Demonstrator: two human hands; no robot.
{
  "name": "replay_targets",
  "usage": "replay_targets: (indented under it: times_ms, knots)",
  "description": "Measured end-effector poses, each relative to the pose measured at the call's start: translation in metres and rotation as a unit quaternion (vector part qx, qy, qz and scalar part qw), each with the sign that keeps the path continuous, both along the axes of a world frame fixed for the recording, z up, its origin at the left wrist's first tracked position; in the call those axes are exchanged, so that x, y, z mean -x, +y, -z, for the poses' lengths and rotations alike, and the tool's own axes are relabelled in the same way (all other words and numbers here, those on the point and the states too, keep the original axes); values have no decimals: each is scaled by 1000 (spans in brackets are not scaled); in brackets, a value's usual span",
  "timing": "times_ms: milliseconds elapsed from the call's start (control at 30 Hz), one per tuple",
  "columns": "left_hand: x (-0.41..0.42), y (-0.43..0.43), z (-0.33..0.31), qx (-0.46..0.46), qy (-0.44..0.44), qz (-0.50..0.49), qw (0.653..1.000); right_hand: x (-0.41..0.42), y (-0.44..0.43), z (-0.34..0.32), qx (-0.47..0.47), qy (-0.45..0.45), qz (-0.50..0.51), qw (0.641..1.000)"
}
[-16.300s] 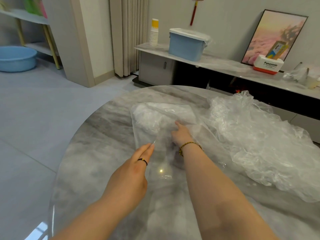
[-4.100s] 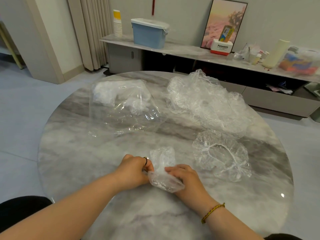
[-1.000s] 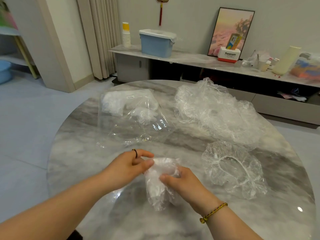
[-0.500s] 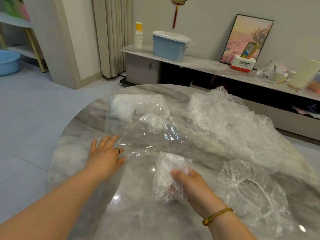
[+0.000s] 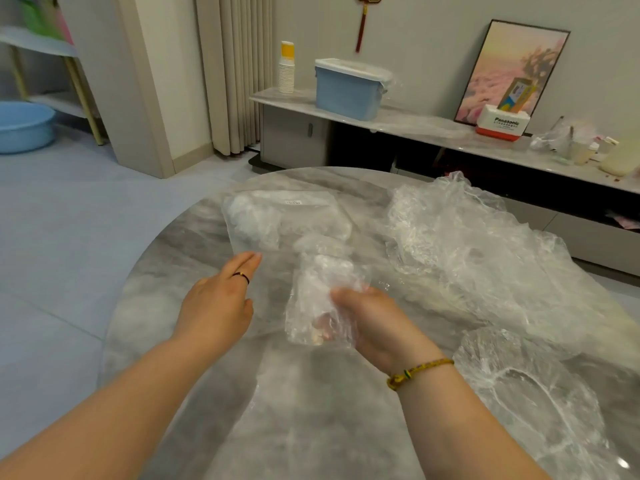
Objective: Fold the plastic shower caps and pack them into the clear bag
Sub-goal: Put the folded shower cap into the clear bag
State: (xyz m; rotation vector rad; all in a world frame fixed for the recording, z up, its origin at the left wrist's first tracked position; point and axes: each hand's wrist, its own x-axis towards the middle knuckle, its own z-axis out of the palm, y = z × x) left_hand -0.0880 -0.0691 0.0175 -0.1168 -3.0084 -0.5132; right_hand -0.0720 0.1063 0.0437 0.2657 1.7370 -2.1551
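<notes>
The right hand [image 5: 374, 320] curls its fingers [image 5: 346, 296] round a folded shower cap [image 5: 320, 299], held over the tabletop [image 5: 173, 306]. The left hand [image 5: 218, 303], fingers straight and holding nothing, is beside the clear bag [image 5: 287, 216], likely to open it for the cap.

The table [image 5: 166, 271] has a glossy, grey marble-look top. The folded shower cap [image 5: 320, 299] and the heap of shower caps [image 5: 467, 244] are thin, crinkled, translucent plastic; the clear bag [image 5: 294, 220] is smoother, shinier film.
</notes>
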Motion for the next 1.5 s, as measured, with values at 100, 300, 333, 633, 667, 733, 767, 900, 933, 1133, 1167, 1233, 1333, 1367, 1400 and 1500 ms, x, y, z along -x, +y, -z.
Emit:
replay_targets:
  times_ms: [100,300,333,633,667,733,767,900,933,1133,1167,1233,1333,1367,1400,1500]
  knots:
    - [-6,2,-5,-94,2,8,996,13,-13,-4,-110,10,-24,994]
    - [-16,-1,-16,-220,33,70,972,50,-44,-4,-221,24,-2,975]
    - [-17,-2,-16,-234,33,81,968,53,-46,-1,-234,43,0,971]
    - [-25,2,-25,-257,-10,170,951,75,-54,12,-123,33,184,975]
    - [-25,2,-24,-257,-15,172,951,80,-55,14,-43,16,214,976]
    - [-24,3,-24,-256,-24,178,950,90,-56,18,70,-4,247,966]
    - [-24,3,-25,-253,-27,183,950,96,-57,20,93,-6,249,964]
    - [-23,2,-25,-263,-31,191,945,123,-60,23,10,10,258,966]
    - [-22,1,-24,-264,-32,188,945,132,-60,25,-60,24,249,966]
    - [-15,-5,-20,-257,-37,183,948,162,-68,35,-294,104,146,939]
    - [-14,-7,-19,-256,-32,182,949,166,-70,39,-315,109,130,934]
    - [-13,-9,-16,-251,-30,182,950,174,-72,44,-357,118,114,919]
    - [-10,-10,-11,-244,-28,188,951,183,-79,49,-413,124,108,896]
    - [-9,-10,-10,-243,-29,190,951,184,-81,51,-426,123,108,890]
    - [-8,-11,-8,-243,-30,189,951,185,-84,53,-430,124,112,887]
    - [-5,-11,-7,-239,-29,182,953,180,-91,55,-400,148,136,894]
